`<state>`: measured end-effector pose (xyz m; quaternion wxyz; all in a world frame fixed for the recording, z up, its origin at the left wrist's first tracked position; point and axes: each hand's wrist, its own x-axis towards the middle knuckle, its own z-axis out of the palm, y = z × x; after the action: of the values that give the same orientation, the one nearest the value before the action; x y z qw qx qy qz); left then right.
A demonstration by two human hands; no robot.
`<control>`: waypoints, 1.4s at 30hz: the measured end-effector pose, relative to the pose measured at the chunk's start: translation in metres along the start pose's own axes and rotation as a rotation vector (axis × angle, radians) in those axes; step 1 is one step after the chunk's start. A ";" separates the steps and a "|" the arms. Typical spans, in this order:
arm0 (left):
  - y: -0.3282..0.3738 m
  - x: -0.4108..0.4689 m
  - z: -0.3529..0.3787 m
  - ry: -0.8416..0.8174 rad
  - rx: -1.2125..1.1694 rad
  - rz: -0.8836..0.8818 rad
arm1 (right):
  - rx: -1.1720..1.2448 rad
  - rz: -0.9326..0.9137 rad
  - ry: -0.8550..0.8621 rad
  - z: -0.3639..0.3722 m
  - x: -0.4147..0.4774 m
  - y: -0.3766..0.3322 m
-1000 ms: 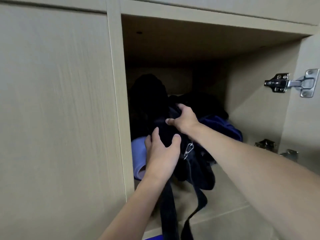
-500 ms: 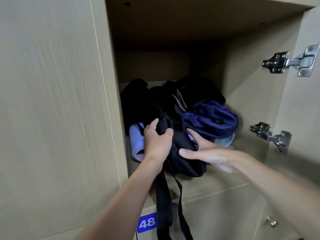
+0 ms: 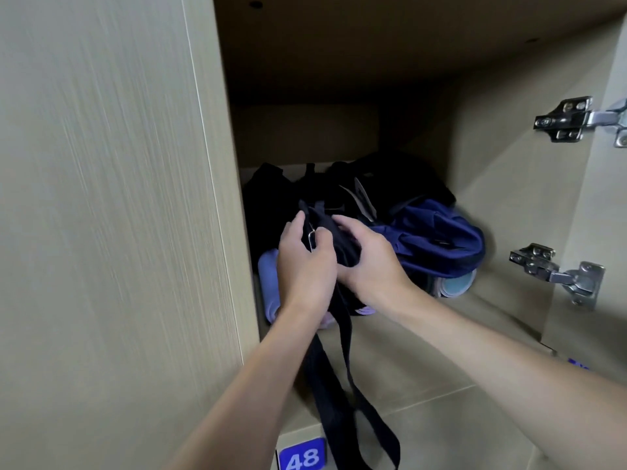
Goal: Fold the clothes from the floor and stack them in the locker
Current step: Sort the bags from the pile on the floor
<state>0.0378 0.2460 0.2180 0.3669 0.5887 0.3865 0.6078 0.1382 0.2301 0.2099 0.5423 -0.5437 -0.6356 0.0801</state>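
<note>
- Left hand point(image 3: 302, 266) and right hand point(image 3: 368, 266), almost touching, each grip a dark garment point(image 3: 339, 232) just inside the locker point(image 3: 424, 351).
- The garment lies straight ahead between both palms, equally near each, against a blue garment point(image 3: 437, 242) to its right.
- Its straps point(image 3: 322, 385) run toward the person, hanging over the locker's front edge.

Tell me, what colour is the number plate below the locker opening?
The number plate is blue with white digits, 48; the head view shows it.
</note>
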 end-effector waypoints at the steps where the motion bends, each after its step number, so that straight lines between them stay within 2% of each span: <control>1: -0.004 0.003 0.000 0.052 0.041 0.009 | 0.011 -0.026 0.026 0.008 0.009 -0.001; 3: -0.015 0.008 0.002 0.129 0.091 -0.021 | 0.014 -0.029 0.061 0.024 0.027 0.001; 5: -0.024 0.007 0.004 0.130 0.126 -0.101 | 0.004 0.019 0.039 0.036 0.040 0.011; 11: -0.034 0.005 0.006 0.121 0.157 -0.148 | 0.116 0.091 -0.215 0.017 0.002 0.040; 14: -0.039 0.008 0.006 0.132 0.153 -0.130 | -0.044 0.014 -0.146 0.022 0.002 0.045; 16: -0.039 0.009 0.005 0.143 0.150 -0.136 | -0.039 -0.008 -0.099 0.035 0.020 0.045; 19: -0.038 0.010 0.003 0.169 0.142 -0.183 | -0.046 0.005 -0.151 0.045 0.037 0.043; 22: -0.038 0.005 0.002 0.159 0.148 -0.189 | -0.063 0.029 -0.127 0.035 0.017 0.044; 26: -0.036 0.002 0.002 0.142 0.162 -0.195 | 0.123 0.199 -0.102 0.012 -0.041 0.043; 30: -0.034 0.000 -0.001 0.134 0.144 -0.206 | 0.204 0.308 -0.231 0.002 -0.088 0.042; 34: -0.029 -0.013 -0.009 0.076 0.095 -0.211 | 0.163 0.276 -0.382 0.006 -0.111 0.038; 39: -0.027 -0.039 -0.017 0.002 0.043 -0.251 | 0.305 0.234 -0.355 0.017 -0.116 0.020; 42: -0.034 -0.056 -0.025 -0.029 0.033 -0.278 | 0.381 0.306 -0.323 0.012 -0.119 0.008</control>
<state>0.0145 0.2095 0.1635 0.4435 0.5442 0.4688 0.5361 0.1124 0.1462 0.1282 0.5081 -0.5017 -0.5978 0.3643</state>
